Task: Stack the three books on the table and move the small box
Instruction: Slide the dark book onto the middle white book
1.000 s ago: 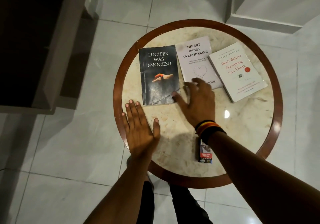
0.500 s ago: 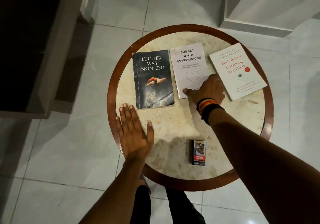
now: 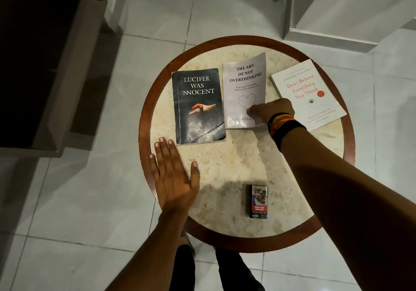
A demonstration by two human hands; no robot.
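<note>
Three books lie in a row on the round table (image 3: pixel 247 155). The black book (image 3: pixel 198 106) is at the left, the pale lilac book (image 3: pixel 244 88) in the middle, the white book (image 3: pixel 308 92) at the right. My right hand (image 3: pixel 272 110) grips the lilac book at its lower right corner, thumb on the cover, and its right edge is tilted up off the table. My left hand (image 3: pixel 173 175) rests flat and open on the table's left rim, below the black book. The small box (image 3: pixel 258 201) lies near the front edge.
A dark wooden cabinet (image 3: pixel 45 65) stands to the left of the table. White furniture (image 3: pixel 337 20) sits behind on the tiled floor. My legs (image 3: pixel 216 268) are under the table's near edge.
My right hand moved from between the black and lilac books to the lilac book's right side, took hold of it and lifted that edge. My left hand stayed flat.
</note>
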